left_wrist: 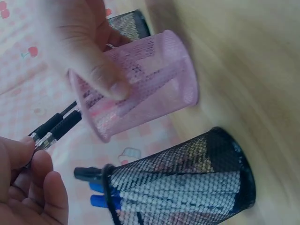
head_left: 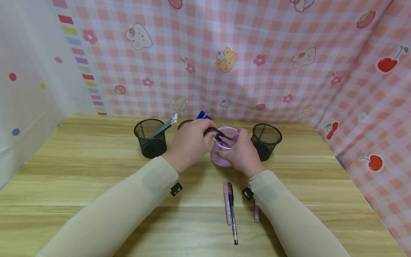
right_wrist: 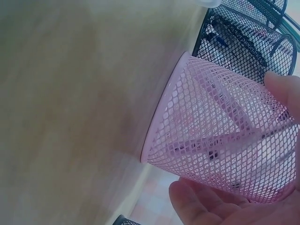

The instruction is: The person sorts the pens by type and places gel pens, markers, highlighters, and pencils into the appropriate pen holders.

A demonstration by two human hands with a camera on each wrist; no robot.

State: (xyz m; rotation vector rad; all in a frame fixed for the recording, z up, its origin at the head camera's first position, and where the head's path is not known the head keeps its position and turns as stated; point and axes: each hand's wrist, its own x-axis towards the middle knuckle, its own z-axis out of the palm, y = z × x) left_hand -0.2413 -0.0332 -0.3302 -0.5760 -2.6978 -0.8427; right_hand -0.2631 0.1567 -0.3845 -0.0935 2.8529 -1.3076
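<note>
In the head view, my right hand [head_left: 242, 153] grips a pink mesh pen holder [head_left: 221, 161], thumb in front and fingers around the far side. My left hand [head_left: 192, 142] pinches two black pens [left_wrist: 58, 126] by one end. Their other ends reach into the mouth of the pink holder. Through its mesh, the right wrist view shows light pens [right_wrist: 201, 143] leaning inside. Just beside it, a black mesh pen holder [left_wrist: 178, 183] carries blue and black pens; my left hand mostly hides it in the head view.
Another black mesh holder [head_left: 153, 148] with blue-green, white-ended sticks stands at left. A further black holder [head_left: 264, 148] stands right of my right hand. Nearer on the wooden table lie a pink pen [head_left: 227, 205], a black-capped clear pen [head_left: 233, 214] and a purple pen [head_left: 256, 214], partly under my right sleeve.
</note>
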